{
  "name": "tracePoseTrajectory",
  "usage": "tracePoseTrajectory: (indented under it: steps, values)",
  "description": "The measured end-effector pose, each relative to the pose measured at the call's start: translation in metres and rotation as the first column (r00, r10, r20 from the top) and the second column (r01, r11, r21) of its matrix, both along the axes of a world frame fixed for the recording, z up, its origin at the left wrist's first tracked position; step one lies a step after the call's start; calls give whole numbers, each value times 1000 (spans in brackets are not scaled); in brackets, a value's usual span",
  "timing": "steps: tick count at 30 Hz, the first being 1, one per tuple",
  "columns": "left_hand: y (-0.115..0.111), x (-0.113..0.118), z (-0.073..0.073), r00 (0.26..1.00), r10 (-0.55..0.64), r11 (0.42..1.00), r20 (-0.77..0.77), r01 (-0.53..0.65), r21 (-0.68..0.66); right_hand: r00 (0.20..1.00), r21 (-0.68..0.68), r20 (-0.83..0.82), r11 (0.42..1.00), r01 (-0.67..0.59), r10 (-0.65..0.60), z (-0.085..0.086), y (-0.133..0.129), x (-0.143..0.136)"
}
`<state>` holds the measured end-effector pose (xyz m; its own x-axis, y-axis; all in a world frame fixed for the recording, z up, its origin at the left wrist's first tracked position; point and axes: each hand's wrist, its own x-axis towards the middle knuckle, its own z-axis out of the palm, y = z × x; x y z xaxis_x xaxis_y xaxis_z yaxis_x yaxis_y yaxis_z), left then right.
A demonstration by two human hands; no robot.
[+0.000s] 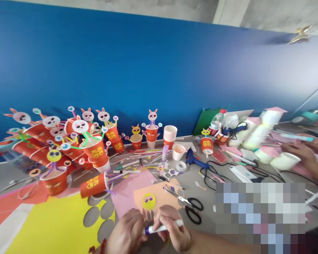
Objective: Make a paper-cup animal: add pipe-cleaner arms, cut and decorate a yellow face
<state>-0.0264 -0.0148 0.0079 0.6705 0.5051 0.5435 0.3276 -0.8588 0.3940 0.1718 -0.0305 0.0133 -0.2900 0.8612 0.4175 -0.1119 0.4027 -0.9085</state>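
My right hand [172,225] is closed round a white marker pen [164,227] with a purple band, held nearly level. Against the pen's purple end, my left hand [128,229] has its fingers curled, and they hide the tip or cap. Just beyond both hands, a round yellow paper face [149,201] with purple eyes lies on a sheet of orange paper [166,192]. Pale paper scraps peek out between the hands. Black-handled scissors [187,201] lie partly on the orange sheet, right of my hands.
Red cups with paper rabbit faces [95,150] crowd the left. Yellow paper [47,222] with round holes lies front left. A blue glue gun [197,159], tape roll [180,166] and stacked cups [170,135] stand behind. A co-worker's hands [304,151] are at the right.
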Motion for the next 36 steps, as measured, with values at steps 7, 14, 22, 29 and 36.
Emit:
tracePoseTrajectory:
  steps: [7, 14, 22, 29, 36]
  values:
    - [6, -4, 4, 995, 96, 988, 13, -94, -118, 996, 22, 78, 998, -50, 48, 9, 12, -3]
    - [6, -10, 6, 946, 304, 945, 111, -286, -157, 985, -135, 73, 977, 166, -157, 28, 50, 27]
    - [1, -4, 10, 998, 67, 988, -12, -68, -140, 826, 169, 512, 971, 172, -235, 29, 129, 38]
    - [0, -4, 16, 992, -62, 998, -108, 63, 7, 741, 354, 621, 935, 26, -256, 5, 171, 4]
    - [2, -3, 14, 984, -69, 994, -164, 82, 71, 708, 478, 623, 878, -7, -334, 13, 150, 11]
